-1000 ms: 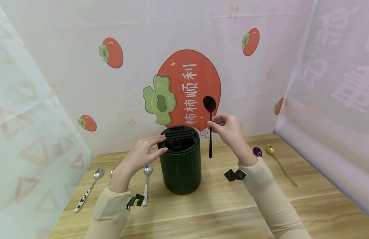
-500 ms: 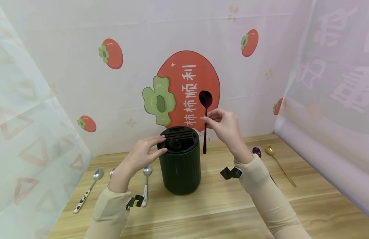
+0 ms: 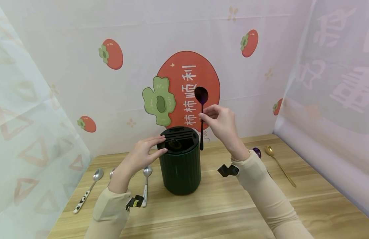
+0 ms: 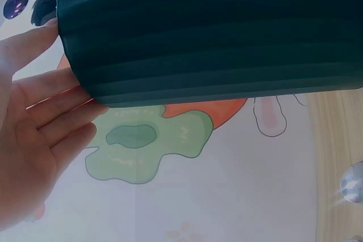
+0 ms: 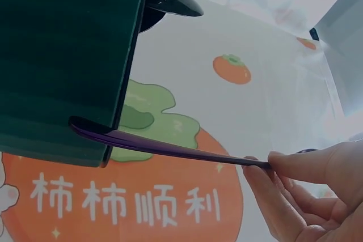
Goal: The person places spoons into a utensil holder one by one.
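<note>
A dark green ribbed container (image 3: 181,176) with a black slotted top stands on the wooden table. Straight fingers of my left hand (image 3: 142,151) rest at its left rim, as the left wrist view also shows. From its opening pokes the dark bowl of a spoon (image 5: 176,1), facing up in the head view. Between thumb and fingertips my right hand (image 3: 221,124) pinches a dark purple spoon (image 3: 201,95) upright, bowl up and handle down. The handle's lower end (image 5: 91,128) overlaps the container's rim in the right wrist view.
At left lie a silver spoon with a black-and-white handle (image 3: 83,200) and a white-handled spoon (image 3: 146,192); another spoon (image 3: 111,172) is mostly hidden by my left wrist. At right are a purple spoon (image 3: 257,152), partly behind my sleeve, and a gold spoon (image 3: 281,166).
My right hand has moved left and up with the purple spoon, bringing it closer to the container's right edge. The left hand and the container have stayed in place.
</note>
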`<move>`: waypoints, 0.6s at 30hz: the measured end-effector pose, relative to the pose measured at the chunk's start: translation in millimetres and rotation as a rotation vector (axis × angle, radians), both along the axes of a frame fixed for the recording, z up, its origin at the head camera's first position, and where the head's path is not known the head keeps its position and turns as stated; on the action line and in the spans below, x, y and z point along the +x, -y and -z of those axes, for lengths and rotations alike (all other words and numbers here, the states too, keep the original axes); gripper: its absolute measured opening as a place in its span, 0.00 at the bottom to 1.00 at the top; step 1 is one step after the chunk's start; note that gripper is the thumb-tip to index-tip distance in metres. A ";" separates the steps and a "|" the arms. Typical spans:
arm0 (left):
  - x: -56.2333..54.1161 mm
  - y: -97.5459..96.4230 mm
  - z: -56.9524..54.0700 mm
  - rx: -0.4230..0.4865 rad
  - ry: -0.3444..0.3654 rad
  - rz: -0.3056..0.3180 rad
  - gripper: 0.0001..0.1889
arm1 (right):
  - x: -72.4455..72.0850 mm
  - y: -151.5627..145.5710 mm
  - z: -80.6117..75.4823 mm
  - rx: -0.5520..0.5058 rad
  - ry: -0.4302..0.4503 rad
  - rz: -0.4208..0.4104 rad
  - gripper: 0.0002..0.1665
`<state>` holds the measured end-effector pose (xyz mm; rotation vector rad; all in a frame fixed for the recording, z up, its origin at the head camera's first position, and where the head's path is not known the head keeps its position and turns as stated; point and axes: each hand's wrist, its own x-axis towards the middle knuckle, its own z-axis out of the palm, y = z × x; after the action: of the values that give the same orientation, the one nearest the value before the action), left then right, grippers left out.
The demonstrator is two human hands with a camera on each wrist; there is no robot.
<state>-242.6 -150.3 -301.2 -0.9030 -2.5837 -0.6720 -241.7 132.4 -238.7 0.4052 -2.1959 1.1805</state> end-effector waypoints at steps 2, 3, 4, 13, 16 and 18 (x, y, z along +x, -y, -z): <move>-0.2 0.0 0.2 0.001 0.001 -0.001 0.26 | -0.5 1.2 -1.0 -0.007 -0.014 -0.012 0.11; -0.4 0.0 0.4 0.001 0.000 -0.002 0.26 | -0.6 1.8 -1.5 -0.010 -0.021 -0.018 0.11; -0.6 0.2 0.6 0.001 -0.003 -0.003 0.26 | -0.7 2.5 -2.1 -0.014 -0.027 -0.023 0.11; -1.7 0.4 2.5 0.003 -0.019 -0.005 0.26 | 0.0 7.2 -6.4 -0.040 -0.061 -0.058 0.11; -1.5 0.3 2.1 -0.001 -0.017 -0.005 0.26 | -0.7 8.2 -8.2 -0.051 -0.073 -0.068 0.10; -1.6 0.3 1.6 0.000 -0.018 -0.004 0.26 | -0.9 8.8 -9.6 -0.055 -0.082 -0.072 0.10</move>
<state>-244.2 -150.6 -302.8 -0.8994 -2.5696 -0.6593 -242.6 123.6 -229.1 0.5041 -2.0892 1.2381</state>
